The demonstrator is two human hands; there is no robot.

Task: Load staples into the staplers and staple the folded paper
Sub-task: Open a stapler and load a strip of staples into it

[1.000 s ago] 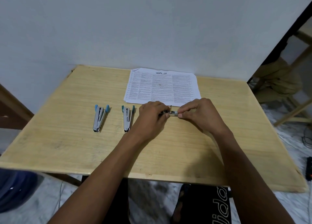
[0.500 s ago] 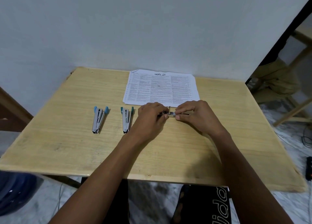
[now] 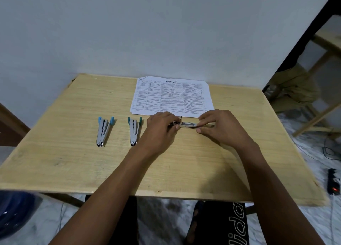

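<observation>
A small metal stapler (image 3: 187, 124) lies sideways on the wooden table (image 3: 73, 161), just in front of the printed paper (image 3: 172, 96). My left hand (image 3: 159, 129) grips its left end with curled fingers. My right hand (image 3: 218, 124) pinches its right end between thumb and fingers; whether staples sit in the pinch is hidden. Two more staplers lie to the left, one with light blue tips (image 3: 103, 131) and one with teal tips (image 3: 134, 130), both apart from my hands.
The table stands against a white wall. A dark blue rounded object (image 3: 13, 213) sits under the table's left front corner. Wooden furniture legs (image 3: 313, 123) and a black power strip (image 3: 333, 183) with cables are on the floor to the right.
My right hand has slid slightly right along the stapler, leaving more of its metal body showing between my hands. My left hand stays in place.
</observation>
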